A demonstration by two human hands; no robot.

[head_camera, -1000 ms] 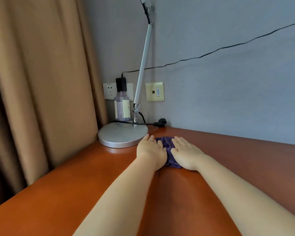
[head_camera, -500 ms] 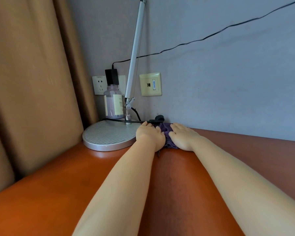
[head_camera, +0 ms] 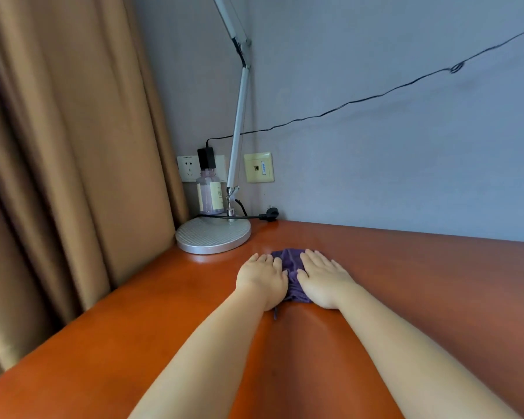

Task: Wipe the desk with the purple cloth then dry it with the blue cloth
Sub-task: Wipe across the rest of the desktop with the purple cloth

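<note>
Here, both hands are pressing flat on the purple cloth (head_camera: 291, 264), which is lying bunched on the reddish-brown desk (head_camera: 436, 282) a little past the middle of the view. The left hand (head_camera: 262, 278) is resting palm-down on the cloth's nine o'clock side, fingers straight and close together, pointing toward twelve o'clock. The right hand (head_camera: 322, 276) is lying palm-down on the three o'clock side, its fingers likewise extended and slightly spread. Neither hand is curling round the fabric; a strip of cloth is showing between them, and a thin thread-like end is trailing out at six o'clock, just beside the left wrist. Both bare forearms are reaching in from the bottom edge of the view.

At about eleven o'clock from the cloth, near but apart from it, the round silver lamp base (head_camera: 213, 235) is sitting on the desk corner, with the jointed lamp arm (head_camera: 238, 128) rising upward from its far edge. Behind the base a clear bottle (head_camera: 209, 193) with a pale label is standing upright; what it is holding is hard to make out. A black adapter (head_camera: 206, 158) is sitting in the wall socket (head_camera: 189, 167) above it, and a black cable (head_camera: 375, 96) is running across the grey wall toward two o'clock. A cream data outlet (head_camera: 258, 167) is showing at one o'clock of the bottle. A tan curtain (head_camera: 67, 146) is hanging along the nine o'clock side.
</note>
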